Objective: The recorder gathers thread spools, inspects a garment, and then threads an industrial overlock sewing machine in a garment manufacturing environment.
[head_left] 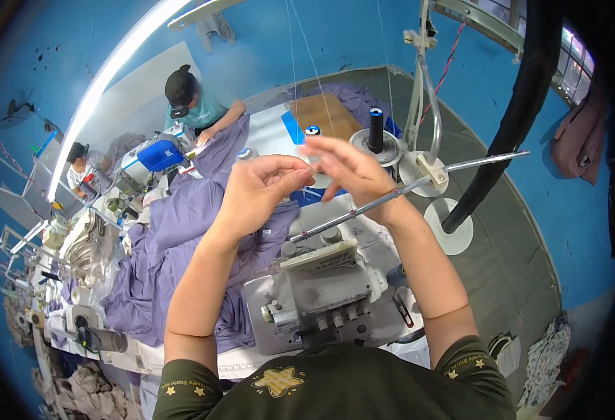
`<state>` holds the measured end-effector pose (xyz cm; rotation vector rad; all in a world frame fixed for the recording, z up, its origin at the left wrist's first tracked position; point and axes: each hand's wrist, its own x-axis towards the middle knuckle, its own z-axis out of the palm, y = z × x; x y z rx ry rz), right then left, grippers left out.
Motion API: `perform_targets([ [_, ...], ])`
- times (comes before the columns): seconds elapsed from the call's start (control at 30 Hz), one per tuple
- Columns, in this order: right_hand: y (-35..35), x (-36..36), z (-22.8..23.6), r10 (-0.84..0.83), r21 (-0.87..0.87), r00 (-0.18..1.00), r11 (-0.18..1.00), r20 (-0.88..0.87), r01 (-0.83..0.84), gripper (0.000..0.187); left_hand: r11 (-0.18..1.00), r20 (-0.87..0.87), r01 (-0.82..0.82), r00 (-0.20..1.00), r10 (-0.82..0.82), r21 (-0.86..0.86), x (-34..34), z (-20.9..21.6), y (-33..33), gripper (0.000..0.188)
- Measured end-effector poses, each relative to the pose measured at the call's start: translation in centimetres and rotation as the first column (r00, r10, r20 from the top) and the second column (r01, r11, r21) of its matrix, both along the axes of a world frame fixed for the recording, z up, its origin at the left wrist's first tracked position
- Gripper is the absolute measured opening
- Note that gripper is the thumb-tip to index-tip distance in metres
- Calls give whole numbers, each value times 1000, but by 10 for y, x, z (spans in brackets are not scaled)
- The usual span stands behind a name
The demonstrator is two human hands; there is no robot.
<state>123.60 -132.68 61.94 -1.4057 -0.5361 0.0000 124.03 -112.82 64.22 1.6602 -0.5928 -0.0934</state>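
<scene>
Far left we've got a person in a dark cap (76,168) beside some equipment, with a long bright tube light (104,91) curving past. A bit further in there's a second person (206,108), teal top and black cap, at a white-and-blue sewing machine (157,155) with a hand on some purple cloth (218,150). A big messy heap of purple fabric (174,227) spreads out nearer to us, right up beside our left forearm (199,294).

Our left hand (258,192) is up in the middle, thumb and index fingertips pinched together, the other fingers bent alongside. If there's anything in that pinch, it's too tiny for us to make out. Lower down, between our forearms, sits the grey-white machine (328,287), a little apart from both hands. A thin metal bar (335,221) slants above it and crosses our right wrist; we can't tell if they touch. Our right hand (367,182) is blurry, fingers loosely bent, tips right by the left ones; no telling how closed it is or whether it's got hold of something. Just past it stands a black thread cone (376,131), then a fat black hose (510,129) meeting a round white base (454,243). Far right, a dusty-pink garment (579,147) hangs on the blue wall (588,224).
</scene>
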Motion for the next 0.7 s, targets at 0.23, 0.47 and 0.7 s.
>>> perform_targets([
  [0.23,-2,-6,-16,-112,-154,993,982,-25,107,21,998,-2,-62,998,62,-10,0,-8,10,15],
  [0.47,-24,-21,-14,-35,-211,949,972,312,106,8,988,-40,-127,992,124,-88,2,-23,13,15],
  [0.7,13,-7,-11,-287,155,958,947,17,281,20,976,-14,-51,999,49,-210,5,-31,8,15],
])
